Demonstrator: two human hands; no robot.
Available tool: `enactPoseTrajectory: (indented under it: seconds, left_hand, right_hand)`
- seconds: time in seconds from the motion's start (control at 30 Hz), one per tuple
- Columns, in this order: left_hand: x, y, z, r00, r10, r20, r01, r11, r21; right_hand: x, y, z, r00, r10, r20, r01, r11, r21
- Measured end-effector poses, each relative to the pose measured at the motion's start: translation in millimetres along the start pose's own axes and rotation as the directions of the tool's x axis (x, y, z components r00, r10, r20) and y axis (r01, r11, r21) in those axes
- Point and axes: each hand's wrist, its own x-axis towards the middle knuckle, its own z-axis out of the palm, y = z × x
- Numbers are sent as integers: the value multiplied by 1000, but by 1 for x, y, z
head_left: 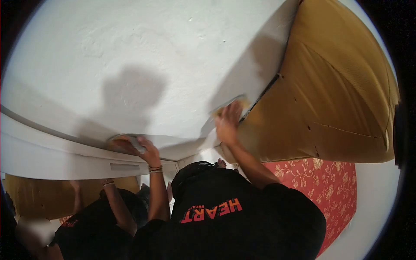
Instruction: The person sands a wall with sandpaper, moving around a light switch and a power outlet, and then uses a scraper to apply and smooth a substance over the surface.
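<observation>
On the left, my left hand [149, 152], with bracelets at its wrist, is closed on the end of a curved grey-and-tan sheet [126, 141]. It is close to the white wall, just above a pale ledge. My right hand [228, 125] is blurred by motion, its fingers on a second grey-and-tan sheet [239, 104] that lies against the white wall [182, 78] beside brown upholstery. Blur hides exactly what material the sheets are. Rough patches mark the wall, and shadows of my head and arms fall across it.
Brown padded upholstery [333, 95] stands along the right. Below it lies red floral fabric [320, 186]. A mirror-like surface [39, 195] under the pale ledge [65, 156] at lower left reflects a person in a black shirt. Bare toes [221, 163] show below my hands.
</observation>
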Motion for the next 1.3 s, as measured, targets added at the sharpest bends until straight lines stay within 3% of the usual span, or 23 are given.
enactPoseTrajectory:
  seconds: [0.03,0.1,0.13,0.23,0.3,0.33,0.4,0.5,0.57,0.6,0.63,0.67,0.7,0.73,0.77,0.8,0.87,0.93,1.0,1.13,1.2,1.23,1.3]
  left_hand:
    - [9,12,-1,1000,4,9,-4,1000,-2]
    - [46,57,-8,990,-117,80,141,872,-469]
    - [56,78,-6,990,-114,86,141,872,-470]
    - [53,125,11,979,147,-143,-159,984,-74]
    - [29,125,12,966,251,-63,-253,967,-18]
    - [14,114,10,940,341,24,-342,939,32]
    - [-11,45,11,965,255,67,-263,946,188]
    - [29,57,-20,981,195,5,-192,959,209]
    - [62,76,-21,968,-226,108,247,936,-251]
    - [71,96,-17,968,-230,102,249,935,-252]
    - [75,121,-10,990,19,-142,-27,998,-55]
    - [79,132,-6,897,308,-316,-254,946,201]
    - [58,92,13,982,63,-180,-77,994,-74]
    - [43,83,17,981,62,-181,-76,995,-72]
    - [24,80,17,962,262,-81,-251,960,125]
    - [9,76,12,901,429,57,-426,855,296]
    - [-3,57,-5,941,330,71,-336,895,292]
    - [12,58,-10,971,229,73,-240,927,288]
    - [47,88,-17,999,38,-25,-43,967,-253]
    - [69,128,-8,993,-76,-88,56,976,-210]
    - [55,145,-7,893,449,-15,-438,878,195]
    - [42,134,-5,891,453,-20,-441,876,197]
    - [-2,86,6,920,372,120,-384,919,93]
  right_hand:
    - [30,-3,-15,993,33,-110,-25,997,74]
    - [89,-28,-51,956,78,-284,-22,981,193]
    - [107,-47,-57,932,78,-354,6,973,232]
    - [97,-96,-56,973,-84,-215,139,957,255]
    - [56,-96,-33,968,-251,20,237,932,273]
    - [32,-80,-20,968,-250,17,236,932,276]
    - [1,-40,-6,959,-110,261,123,992,-33]
    - [58,-16,-30,979,76,-190,-54,991,119]
    - [100,-46,-63,951,173,-255,-129,975,179]
    - [114,-64,-70,935,152,-319,-79,970,230]
    - [123,-78,-69,913,135,-385,-24,960,280]
    - [116,-93,-62,951,44,-307,46,959,279]
    - [98,-103,-57,973,-47,-226,112,952,284]
    - [75,-101,-44,984,-167,-59,177,948,266]
    - [49,-95,-27,954,-277,114,240,935,260]
    - [25,-82,-13,953,-278,120,238,934,266]
    - [-6,-45,-2,923,-345,173,344,938,36]
    - [26,-41,-34,898,28,440,0,998,-62]
    - [66,-37,-40,988,-41,-146,57,993,105]
    - [119,-97,-67,933,38,-359,70,957,283]
    - [88,-109,-46,976,-183,-121,204,958,201]
    - [65,-99,-30,975,-184,-127,207,957,203]
    - [20,-67,-2,904,-376,206,327,916,233]
